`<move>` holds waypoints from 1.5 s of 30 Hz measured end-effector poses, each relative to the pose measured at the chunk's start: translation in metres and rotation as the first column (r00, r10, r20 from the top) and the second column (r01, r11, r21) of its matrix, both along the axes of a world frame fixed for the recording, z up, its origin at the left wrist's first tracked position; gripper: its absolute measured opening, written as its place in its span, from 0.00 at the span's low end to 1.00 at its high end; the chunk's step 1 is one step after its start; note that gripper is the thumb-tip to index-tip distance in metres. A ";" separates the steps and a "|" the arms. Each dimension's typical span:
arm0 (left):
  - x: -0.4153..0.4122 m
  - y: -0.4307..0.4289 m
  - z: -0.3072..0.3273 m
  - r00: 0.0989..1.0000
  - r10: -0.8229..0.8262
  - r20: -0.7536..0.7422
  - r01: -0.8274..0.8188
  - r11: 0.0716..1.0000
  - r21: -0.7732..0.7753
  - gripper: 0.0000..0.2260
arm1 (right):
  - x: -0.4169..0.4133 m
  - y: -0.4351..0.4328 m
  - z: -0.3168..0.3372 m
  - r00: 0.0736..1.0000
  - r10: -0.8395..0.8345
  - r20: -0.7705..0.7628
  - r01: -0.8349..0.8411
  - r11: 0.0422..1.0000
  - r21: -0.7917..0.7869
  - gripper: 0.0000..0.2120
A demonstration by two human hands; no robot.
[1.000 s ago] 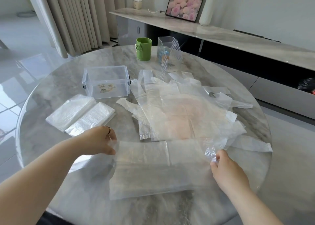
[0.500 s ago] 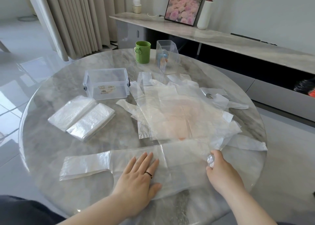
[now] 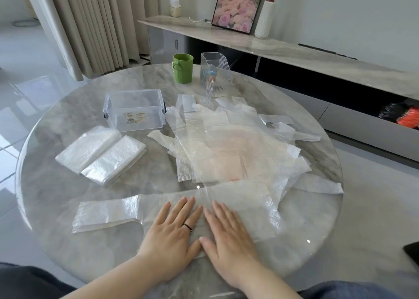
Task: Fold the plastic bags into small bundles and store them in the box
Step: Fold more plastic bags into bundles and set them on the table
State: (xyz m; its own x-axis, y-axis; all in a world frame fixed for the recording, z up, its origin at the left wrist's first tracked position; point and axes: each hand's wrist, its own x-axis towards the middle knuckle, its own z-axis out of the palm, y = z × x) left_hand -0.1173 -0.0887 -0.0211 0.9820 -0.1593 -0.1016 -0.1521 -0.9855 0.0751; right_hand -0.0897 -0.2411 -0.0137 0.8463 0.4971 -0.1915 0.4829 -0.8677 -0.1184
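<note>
1. Grey marble, round and glossy, forms the worktop (image 3: pixel 68 185). Its near rim is cut off by the lower edge of the view. A long sideboard (image 3: pixel 317 56) and pleated curtains (image 3: pixel 90 26) are seen behind it.
2. One plastic bag (image 3: pixel 127 210) is spread flat along the near part of the worktop. Its right end is hard to trace where it meets the pile, since the film is translucent.
3. The left hand (image 3: pixel 172 233), on which a dark ring (image 3: pixel 187 226) is worn, is laid palm-down on this bag. The fingers are straight and no grip is taken; the film is only pressed.
4. The right hand (image 3: pixel 229 235) is laid just beside it on the same bag, equally flat, with nothing held.
5. A pile of unfolded bags (image 3: pixel 231 149) lies beyond the hands, right of centre. The layers overlap so much that they cannot be counted.
6. Two folded bundles (image 3: pixel 90 149) (image 3: pixel 115 160) lie side by side, touching, on the left and well apart from the hands.
7. The clear box (image 3: pixel 136 109) stands behind the bundles, just left of the pile. Its front label is too small to be read.
8. A green cup (image 3: pixel 183 68) and a ribbed clear holder (image 3: pixel 215 74) stand at the far edge. Something blue inside the holder is blurred by the ribs.
9. A black and orange object (image 3: pixel 403 116) is cut off at the right edge and cannot be identified.
</note>
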 end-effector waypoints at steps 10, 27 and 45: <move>-0.003 0.000 -0.002 0.992 0.038 0.117 -0.034 0.999 -0.038 0.30 | 0.027 -0.058 0.025 0.939 -0.304 0.163 0.286 0.950 0.126 0.29; -0.014 0.004 0.015 0.916 -0.292 0.276 0.320 0.946 -0.062 0.24 | 0.000 -0.014 0.021 0.927 0.242 0.286 -0.300 0.937 0.178 0.08; -0.004 0.032 0.026 0.980 -0.149 0.131 0.164 0.980 -0.116 0.03 | 0.008 -0.021 0.033 0.948 0.197 0.251 -0.226 0.970 0.094 0.17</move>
